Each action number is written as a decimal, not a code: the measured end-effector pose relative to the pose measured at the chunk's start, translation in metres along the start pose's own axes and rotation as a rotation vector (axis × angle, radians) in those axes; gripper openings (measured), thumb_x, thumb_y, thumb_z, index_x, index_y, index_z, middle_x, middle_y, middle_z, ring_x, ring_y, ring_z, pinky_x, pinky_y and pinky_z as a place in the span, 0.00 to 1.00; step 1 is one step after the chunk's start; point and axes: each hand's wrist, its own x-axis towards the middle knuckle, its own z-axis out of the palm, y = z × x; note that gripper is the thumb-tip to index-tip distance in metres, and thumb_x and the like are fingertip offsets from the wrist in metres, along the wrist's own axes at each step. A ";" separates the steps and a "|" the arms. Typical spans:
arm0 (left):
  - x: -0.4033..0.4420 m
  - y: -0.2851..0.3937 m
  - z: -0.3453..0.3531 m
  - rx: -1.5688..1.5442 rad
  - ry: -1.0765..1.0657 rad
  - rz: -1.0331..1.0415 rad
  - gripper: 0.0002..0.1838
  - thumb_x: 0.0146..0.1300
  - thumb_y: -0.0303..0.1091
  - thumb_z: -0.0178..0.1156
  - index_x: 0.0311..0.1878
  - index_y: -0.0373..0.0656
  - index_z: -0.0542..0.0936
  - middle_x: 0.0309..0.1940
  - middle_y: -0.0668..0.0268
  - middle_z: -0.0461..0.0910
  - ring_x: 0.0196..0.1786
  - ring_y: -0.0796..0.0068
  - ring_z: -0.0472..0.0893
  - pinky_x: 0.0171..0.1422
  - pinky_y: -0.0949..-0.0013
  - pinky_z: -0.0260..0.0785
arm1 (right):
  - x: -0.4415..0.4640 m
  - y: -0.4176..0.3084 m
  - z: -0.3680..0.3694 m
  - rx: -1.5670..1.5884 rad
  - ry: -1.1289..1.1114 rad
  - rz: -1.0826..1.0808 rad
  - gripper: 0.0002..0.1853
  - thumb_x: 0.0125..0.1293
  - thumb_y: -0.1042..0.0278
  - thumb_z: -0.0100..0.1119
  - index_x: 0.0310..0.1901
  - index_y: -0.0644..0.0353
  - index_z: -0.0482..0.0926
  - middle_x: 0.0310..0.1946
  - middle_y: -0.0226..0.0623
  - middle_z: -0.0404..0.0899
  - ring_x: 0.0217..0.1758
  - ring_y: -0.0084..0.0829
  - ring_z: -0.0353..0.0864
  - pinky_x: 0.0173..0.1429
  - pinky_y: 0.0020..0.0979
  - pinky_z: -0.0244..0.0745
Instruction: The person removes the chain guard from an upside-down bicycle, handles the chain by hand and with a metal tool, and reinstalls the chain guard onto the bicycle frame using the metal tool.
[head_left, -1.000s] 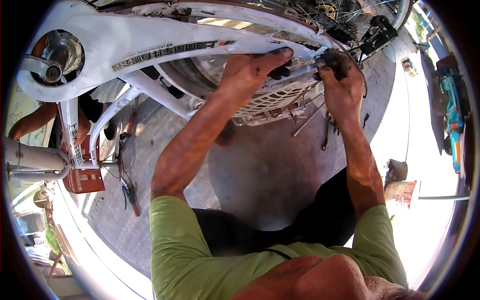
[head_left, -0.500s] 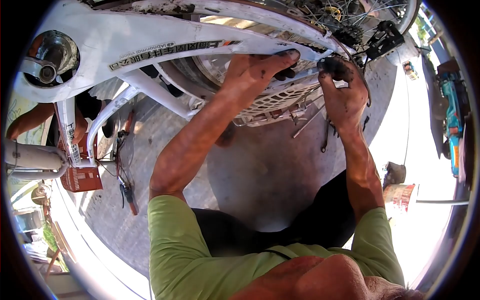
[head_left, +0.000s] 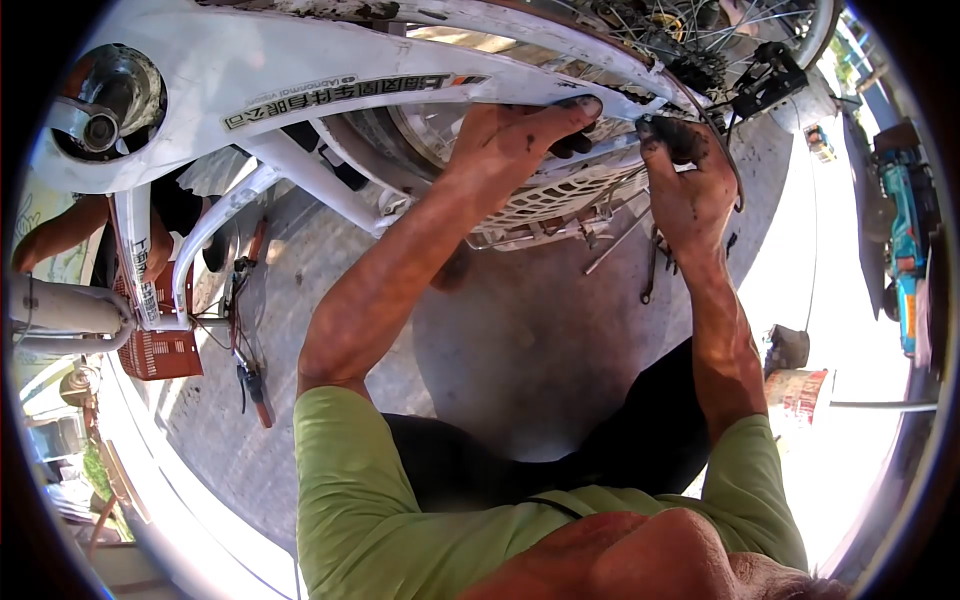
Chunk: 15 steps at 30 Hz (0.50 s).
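A dirty white bicycle chain guard (head_left: pixel 270 75) with printed lettering stretches across the top of the head view. My left hand (head_left: pixel 520 138) is closed on its lower edge, with the blackened thumb on the outer side and the fingers mostly hidden behind. At the guard's narrow right end, my right hand (head_left: pixel 695 180) has its greasy fingers curled and the thumb against the index finger. Whatever is between them cannot be made out. Just above it are the rear sprockets (head_left: pixel 700 72) and a black derailleur (head_left: pixel 768 80).
A crank (head_left: pixel 98 130) shows in the guard's round opening. Below the wheel is a white rear rack (head_left: pixel 550 205). To the left, another person's arm (head_left: pixel 65 232) is near a red basket (head_left: pixel 165 352) and a brake lever (head_left: pixel 250 385). A tin can (head_left: pixel 798 393) stands right.
My right thumb and fingers have shifted slightly and drawn closer together. The left hand keeps its hold on the chain guard, and the view has moved a little.
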 end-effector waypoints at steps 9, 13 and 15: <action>0.001 -0.009 0.003 -0.108 0.009 0.022 0.17 0.64 0.41 0.68 0.47 0.36 0.85 0.41 0.65 0.86 0.46 0.77 0.81 0.54 0.69 0.73 | 0.003 -0.003 0.000 -0.038 -0.042 -0.009 0.10 0.65 0.66 0.65 0.39 0.65 0.83 0.29 0.41 0.83 0.31 0.31 0.81 0.39 0.32 0.75; 0.000 -0.005 0.000 -0.033 -0.005 0.007 0.16 0.64 0.38 0.69 0.47 0.35 0.85 0.40 0.66 0.85 0.45 0.77 0.81 0.52 0.70 0.73 | 0.003 0.005 0.005 -0.131 -0.068 0.008 0.11 0.63 0.63 0.63 0.39 0.62 0.82 0.29 0.46 0.82 0.32 0.48 0.82 0.39 0.41 0.75; 0.000 -0.003 0.000 -0.067 -0.009 -0.047 0.15 0.62 0.33 0.70 0.47 0.34 0.83 0.39 0.67 0.84 0.43 0.78 0.79 0.47 0.72 0.71 | 0.004 0.006 0.006 -0.146 -0.082 0.014 0.11 0.64 0.62 0.61 0.39 0.62 0.81 0.30 0.48 0.81 0.33 0.50 0.81 0.39 0.43 0.75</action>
